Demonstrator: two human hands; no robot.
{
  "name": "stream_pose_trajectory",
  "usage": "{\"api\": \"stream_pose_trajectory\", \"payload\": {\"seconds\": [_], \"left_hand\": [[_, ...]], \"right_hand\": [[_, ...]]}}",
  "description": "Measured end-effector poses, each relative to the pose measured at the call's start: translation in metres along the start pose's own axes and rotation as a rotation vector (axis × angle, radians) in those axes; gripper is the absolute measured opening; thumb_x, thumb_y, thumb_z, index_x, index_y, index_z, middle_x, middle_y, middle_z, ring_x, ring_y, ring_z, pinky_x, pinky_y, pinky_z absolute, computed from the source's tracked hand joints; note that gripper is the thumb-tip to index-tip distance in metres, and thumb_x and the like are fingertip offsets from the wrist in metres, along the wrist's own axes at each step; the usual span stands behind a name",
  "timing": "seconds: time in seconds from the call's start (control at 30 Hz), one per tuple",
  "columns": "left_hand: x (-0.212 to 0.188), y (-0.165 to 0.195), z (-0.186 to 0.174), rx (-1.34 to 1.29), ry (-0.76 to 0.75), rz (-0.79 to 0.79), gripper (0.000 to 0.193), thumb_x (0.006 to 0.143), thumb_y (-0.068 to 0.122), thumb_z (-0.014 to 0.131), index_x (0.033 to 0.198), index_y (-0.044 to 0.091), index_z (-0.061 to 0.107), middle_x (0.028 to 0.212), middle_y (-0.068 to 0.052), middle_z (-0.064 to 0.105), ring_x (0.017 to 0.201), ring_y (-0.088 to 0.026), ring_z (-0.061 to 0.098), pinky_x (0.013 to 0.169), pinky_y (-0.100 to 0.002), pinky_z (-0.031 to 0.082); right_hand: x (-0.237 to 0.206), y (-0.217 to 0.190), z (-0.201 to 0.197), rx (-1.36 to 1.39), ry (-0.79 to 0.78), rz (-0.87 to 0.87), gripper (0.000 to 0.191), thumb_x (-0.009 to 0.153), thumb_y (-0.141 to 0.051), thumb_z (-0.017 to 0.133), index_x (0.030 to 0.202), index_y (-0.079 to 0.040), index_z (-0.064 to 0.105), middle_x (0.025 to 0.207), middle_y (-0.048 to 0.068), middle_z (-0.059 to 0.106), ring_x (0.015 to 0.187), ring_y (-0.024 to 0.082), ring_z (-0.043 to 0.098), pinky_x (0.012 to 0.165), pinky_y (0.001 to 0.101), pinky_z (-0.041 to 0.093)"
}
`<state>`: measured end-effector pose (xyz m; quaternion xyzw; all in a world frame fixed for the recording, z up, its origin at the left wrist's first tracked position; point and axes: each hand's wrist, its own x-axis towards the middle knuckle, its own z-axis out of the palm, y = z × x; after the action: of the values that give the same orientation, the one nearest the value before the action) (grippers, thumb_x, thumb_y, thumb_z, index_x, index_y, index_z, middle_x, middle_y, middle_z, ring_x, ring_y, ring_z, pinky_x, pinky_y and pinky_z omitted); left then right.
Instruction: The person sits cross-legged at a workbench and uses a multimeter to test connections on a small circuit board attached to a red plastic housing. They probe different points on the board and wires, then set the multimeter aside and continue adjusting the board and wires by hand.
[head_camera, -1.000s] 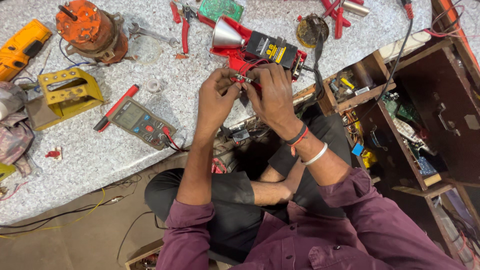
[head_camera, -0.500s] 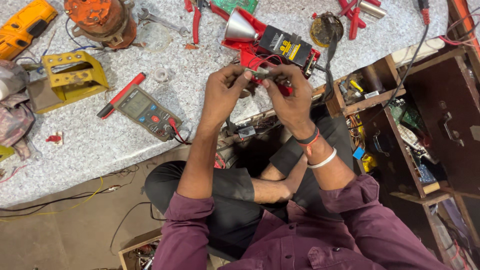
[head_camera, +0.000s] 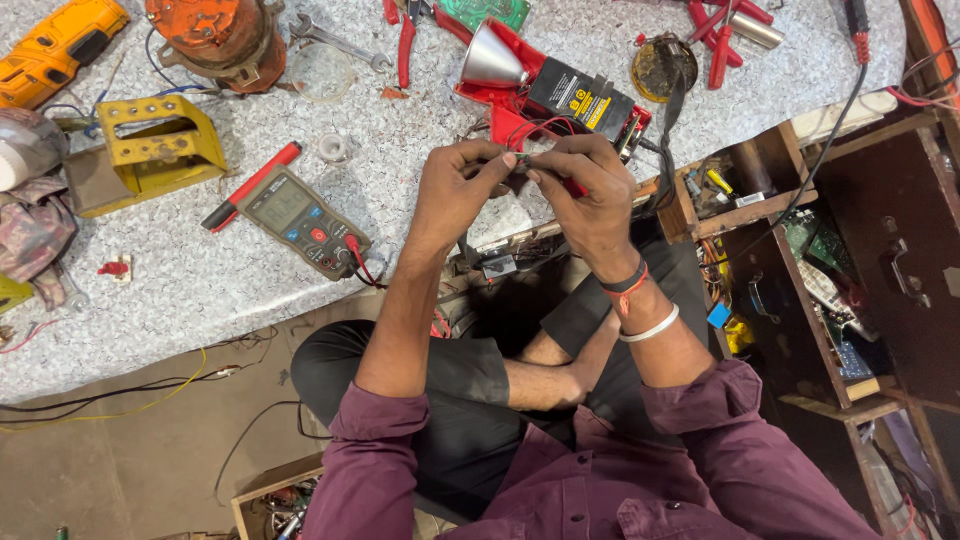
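My left hand (head_camera: 455, 190) and my right hand (head_camera: 585, 190) meet over the table edge, fingertips pinched together on a small part (head_camera: 522, 163) with thin red wires running from it. The part is mostly hidden by my fingers. Just beyond my hands lies an opened red torch (head_camera: 545, 85) with a silver reflector cone and a black battery block. A grey multimeter (head_camera: 300, 215) with a red probe pen (head_camera: 250, 185) lies to the left of my left hand.
On the speckled table: a yellow metal bracket (head_camera: 150, 150), an orange motor (head_camera: 215, 35), a yellow drill (head_camera: 55, 50), red pliers (head_camera: 405, 40), a wrench. Open wooden drawers (head_camera: 800, 230) full of parts stand to the right. Cables trail on the floor at left.
The view has shifted so the table contents sit lower and closer. My hands stay together on the small part, with the fingers slightly re-gripped.
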<state>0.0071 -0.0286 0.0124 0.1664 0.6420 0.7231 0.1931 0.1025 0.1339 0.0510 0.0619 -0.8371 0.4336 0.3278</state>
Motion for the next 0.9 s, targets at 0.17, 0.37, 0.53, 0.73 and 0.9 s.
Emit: {"api": "stream_pose_trajectory", "payload": {"seconds": [0.17,0.37,0.53,0.73,0.9], "left_hand": [[0.0004,-0.0003,-0.0005,-0.010,-0.015,-0.019,0.020,0.095,0.012,0.072,0.102,-0.006,0.076,0.088,-0.009,0.077,0.080,-0.013,0.075,0.074,-0.026,0.063],[0.0003,-0.0012,-0.0014,-0.016,-0.017,-0.027,0.019,0.092,0.010,0.074,0.100,-0.008,0.076,0.085,-0.010,0.076,0.077,-0.012,0.073,0.071,-0.026,0.061],[-0.0003,-0.0027,-0.0035,0.040,-0.036,0.018,0.019,0.091,0.010,0.076,0.100,-0.007,0.075,0.086,-0.010,0.077,0.079,-0.010,0.071,0.071,-0.024,0.058],[0.0018,-0.0072,-0.0053,0.019,-0.080,0.052,0.018,0.092,0.009,0.075,0.102,-0.007,0.074,0.089,-0.009,0.076,0.081,-0.010,0.072,0.072,-0.024,0.058],[0.0016,-0.0065,-0.0101,-0.016,-0.124,0.031,0.020,0.093,0.010,0.073,0.105,-0.006,0.073,0.090,-0.009,0.077,0.082,-0.011,0.072,0.073,-0.024,0.058]], "right_hand": [[0.0004,0.0014,-0.0014,0.005,-0.036,0.000,0.023,0.090,0.000,0.084,0.111,-0.001,0.074,0.109,0.011,0.069,0.091,0.019,0.072,0.078,0.0307,0.060],[0.0012,0.0015,-0.0028,-0.049,-0.075,-0.080,0.020,0.089,-0.002,0.085,0.106,-0.002,0.074,0.102,0.009,0.067,0.086,0.021,0.071,0.078,0.0328,0.058],[0.0010,0.0002,-0.0002,-0.099,-0.083,-0.030,0.018,0.089,-0.001,0.085,0.104,-0.004,0.075,0.102,0.009,0.066,0.084,0.021,0.070,0.074,0.0327,0.056],[0.0016,-0.0027,0.0026,0.044,-0.070,0.028,0.017,0.088,0.001,0.084,0.102,-0.003,0.075,0.110,0.010,0.063,0.089,0.016,0.068,0.075,0.0287,0.058],[0.0053,-0.0017,0.0026,0.086,-0.104,0.078,0.016,0.088,0.000,0.083,0.102,-0.003,0.075,0.122,0.011,0.065,0.097,0.016,0.070,0.078,0.0274,0.058]]}}
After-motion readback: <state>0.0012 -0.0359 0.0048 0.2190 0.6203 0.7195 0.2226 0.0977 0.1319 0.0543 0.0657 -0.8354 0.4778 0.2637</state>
